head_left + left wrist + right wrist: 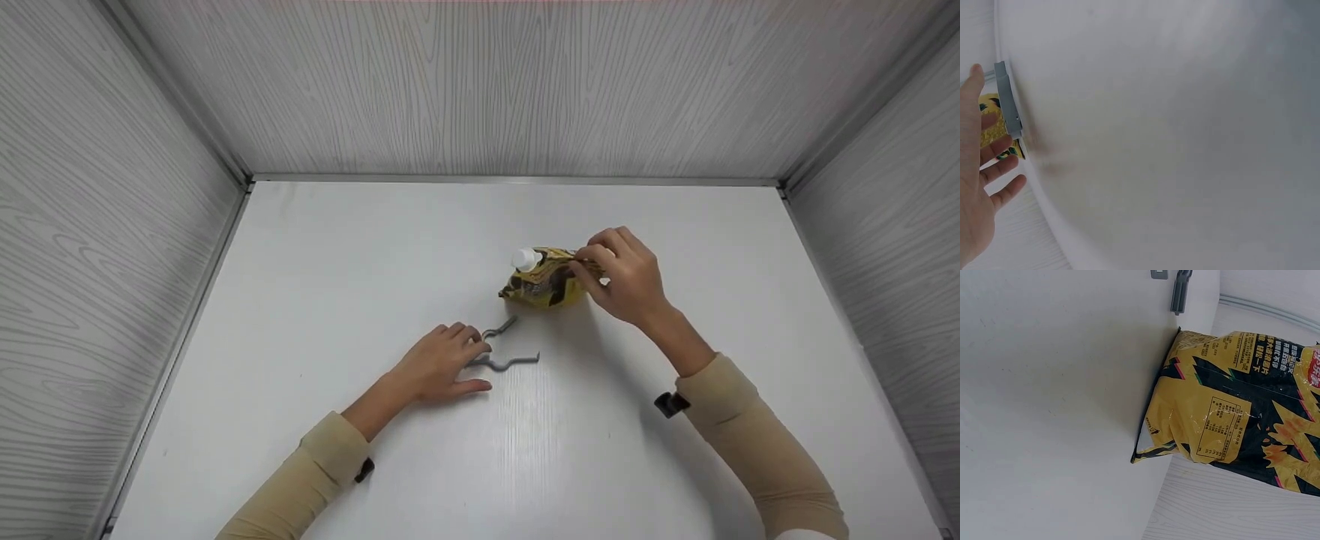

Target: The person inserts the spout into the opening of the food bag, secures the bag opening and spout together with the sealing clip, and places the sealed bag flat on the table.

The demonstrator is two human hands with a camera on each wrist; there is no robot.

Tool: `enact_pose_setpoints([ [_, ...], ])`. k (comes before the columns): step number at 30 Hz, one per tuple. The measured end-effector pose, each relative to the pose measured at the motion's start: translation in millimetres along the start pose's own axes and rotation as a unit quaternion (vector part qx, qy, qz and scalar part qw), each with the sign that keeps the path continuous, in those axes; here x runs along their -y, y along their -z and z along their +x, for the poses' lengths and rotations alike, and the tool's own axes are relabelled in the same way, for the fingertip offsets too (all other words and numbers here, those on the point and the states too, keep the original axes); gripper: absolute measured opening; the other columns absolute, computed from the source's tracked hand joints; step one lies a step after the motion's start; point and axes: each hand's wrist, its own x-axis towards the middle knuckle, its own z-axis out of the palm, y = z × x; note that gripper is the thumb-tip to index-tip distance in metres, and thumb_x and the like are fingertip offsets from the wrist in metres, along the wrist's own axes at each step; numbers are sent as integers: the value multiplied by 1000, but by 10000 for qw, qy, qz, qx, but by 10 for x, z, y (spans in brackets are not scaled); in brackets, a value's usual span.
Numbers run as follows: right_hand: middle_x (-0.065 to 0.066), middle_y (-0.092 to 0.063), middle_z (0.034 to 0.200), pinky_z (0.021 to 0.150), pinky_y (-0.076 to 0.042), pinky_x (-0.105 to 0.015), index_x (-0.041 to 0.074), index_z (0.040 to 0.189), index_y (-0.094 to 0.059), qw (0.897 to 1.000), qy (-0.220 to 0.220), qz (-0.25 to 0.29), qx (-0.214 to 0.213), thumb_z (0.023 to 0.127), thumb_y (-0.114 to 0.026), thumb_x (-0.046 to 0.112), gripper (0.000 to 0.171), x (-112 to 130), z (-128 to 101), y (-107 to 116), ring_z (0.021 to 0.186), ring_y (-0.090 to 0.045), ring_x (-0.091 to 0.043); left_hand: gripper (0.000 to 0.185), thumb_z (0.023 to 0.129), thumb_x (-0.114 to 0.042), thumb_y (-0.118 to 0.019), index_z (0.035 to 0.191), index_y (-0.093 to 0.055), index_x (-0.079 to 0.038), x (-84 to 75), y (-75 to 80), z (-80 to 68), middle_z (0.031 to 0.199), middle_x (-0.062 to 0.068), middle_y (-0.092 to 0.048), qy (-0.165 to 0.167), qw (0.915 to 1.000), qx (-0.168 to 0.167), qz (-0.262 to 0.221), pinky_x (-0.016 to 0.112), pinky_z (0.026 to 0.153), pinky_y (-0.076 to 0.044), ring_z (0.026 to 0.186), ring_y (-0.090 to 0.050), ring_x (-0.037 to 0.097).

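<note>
A yellow and black printed bag point(547, 289) stands near the table's middle. A white cap point(526, 259) shows at its upper left. My right hand point(624, 276) pinches the bag's top edge between thumb and fingers; the right wrist view shows the bag's printed side point(1213, 405), its lower edge along the white surface. To the lower left, my left hand point(442, 364) has its thumb and fingers spread apart around two grey bent metal strips. The nearer strip point(517, 362) lies by its palm, the farther strip point(501, 328) by its fingertips. In the left wrist view, a grey strip point(1008, 101) overlaps the bag.
The white table point(360, 255) is enclosed by a grey wood-grain back wall point(480, 90) and side walls, a left one point(82, 262) and a right one point(892, 202). Black wrist devices show at both tan cuffs.
</note>
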Motion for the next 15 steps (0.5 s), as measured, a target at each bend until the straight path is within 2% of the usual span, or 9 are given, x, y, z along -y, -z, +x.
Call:
enact_pose_setpoints([
  [6,-14,-68,89,66,-54,-45,4,90,-73,10000,-1,13,34,88,-83,10,12,5,5,1,80,-62,-31,62,99,-69,-57,135,-62,-20,8,-12,-23,130,7,-66,97,9999,123,60,43,100,-54,121,-61,26],
  [15,-15,-68,90,68,-56,-46,4,91,-72,10000,25,-8,57,89,-83,10,12,-7,4,-8,81,-64,-32,59,99,-69,-56,131,-63,-20,38,-37,-42,125,6,-65,15,9997,48,220,42,97,-53,117,-60,24],
])
